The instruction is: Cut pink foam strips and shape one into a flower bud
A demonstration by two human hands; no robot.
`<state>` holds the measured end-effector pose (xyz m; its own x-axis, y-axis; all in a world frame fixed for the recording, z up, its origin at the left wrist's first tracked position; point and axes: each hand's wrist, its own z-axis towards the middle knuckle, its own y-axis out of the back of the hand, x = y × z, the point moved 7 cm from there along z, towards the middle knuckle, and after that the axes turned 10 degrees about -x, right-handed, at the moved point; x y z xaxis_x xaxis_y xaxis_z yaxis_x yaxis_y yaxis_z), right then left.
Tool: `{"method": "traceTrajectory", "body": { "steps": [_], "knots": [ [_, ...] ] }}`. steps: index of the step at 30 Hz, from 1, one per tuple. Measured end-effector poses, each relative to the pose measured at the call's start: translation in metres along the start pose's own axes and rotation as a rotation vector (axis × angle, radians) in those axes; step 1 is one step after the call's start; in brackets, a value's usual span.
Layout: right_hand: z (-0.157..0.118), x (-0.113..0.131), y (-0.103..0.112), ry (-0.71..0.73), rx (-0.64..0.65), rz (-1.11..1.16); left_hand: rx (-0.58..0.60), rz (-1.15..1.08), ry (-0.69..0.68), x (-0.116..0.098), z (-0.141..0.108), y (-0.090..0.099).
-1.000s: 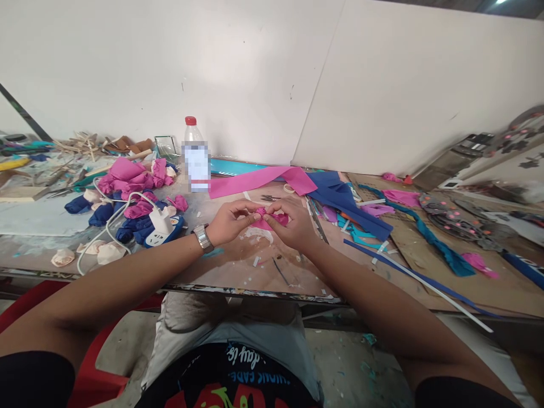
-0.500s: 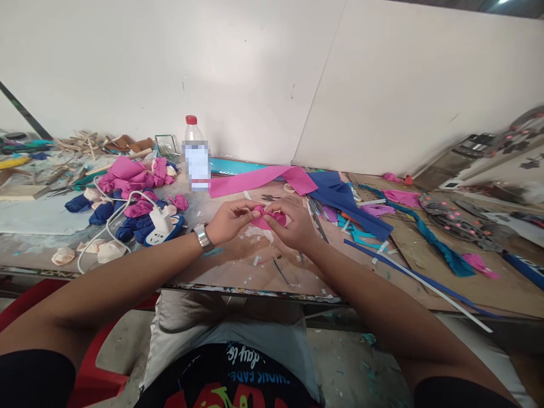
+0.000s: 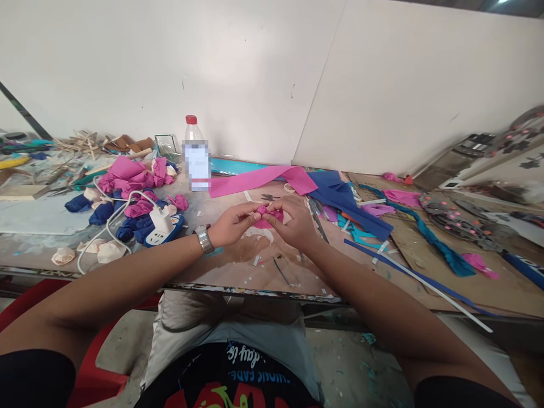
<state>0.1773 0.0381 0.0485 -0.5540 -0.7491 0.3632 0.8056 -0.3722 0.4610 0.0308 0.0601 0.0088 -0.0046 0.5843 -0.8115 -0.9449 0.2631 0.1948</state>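
Between my two hands is a small piece of pink fabric (image 3: 264, 217), gathered into folds like a rosette. My left hand (image 3: 236, 222) pinches its left side with thumb and index finger; a metal-band watch (image 3: 203, 238) is on that wrist. From the other side my right hand (image 3: 289, 221) grips the fabric, thumb in front and fingers curled behind. Both hands are just above the worktable (image 3: 238, 266). Behind them a long pink fabric strip (image 3: 263, 179) lies by a roll of tape (image 3: 289, 187) and a dark tool that looks like scissors (image 3: 269, 198).
At left, pink and blue fabric rosettes (image 3: 123, 175) are heaped around a white power strip (image 3: 164, 231) with a plug and cable. A red-capped bottle (image 3: 194, 133) stands at the back. Blue fabric (image 3: 340, 195), a teal strip (image 3: 437, 243) and a white stick (image 3: 442, 294) lie at right.
The pink fabric is bunched more tightly, with less of it hanging below the fingers. My fingers have shifted slightly around it; the things on the table have not moved.
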Motion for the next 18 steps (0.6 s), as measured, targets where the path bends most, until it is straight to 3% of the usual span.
{"method": "traceTrajectory", "body": {
  "steps": [6,14,18],
  "knots": [
    [-0.002,-0.004,-0.003,-0.015,0.025,-0.025,0.054,0.005,-0.002,0.004,-0.004,-0.005],
    [-0.003,-0.006,-0.003,-0.014,0.008,-0.045,-0.013,-0.048,0.112,0.013,-0.004,0.000],
    [-0.002,-0.005,-0.003,-0.014,0.006,-0.048,0.003,-0.102,0.099,0.010,-0.004,-0.001]
  ]
}}
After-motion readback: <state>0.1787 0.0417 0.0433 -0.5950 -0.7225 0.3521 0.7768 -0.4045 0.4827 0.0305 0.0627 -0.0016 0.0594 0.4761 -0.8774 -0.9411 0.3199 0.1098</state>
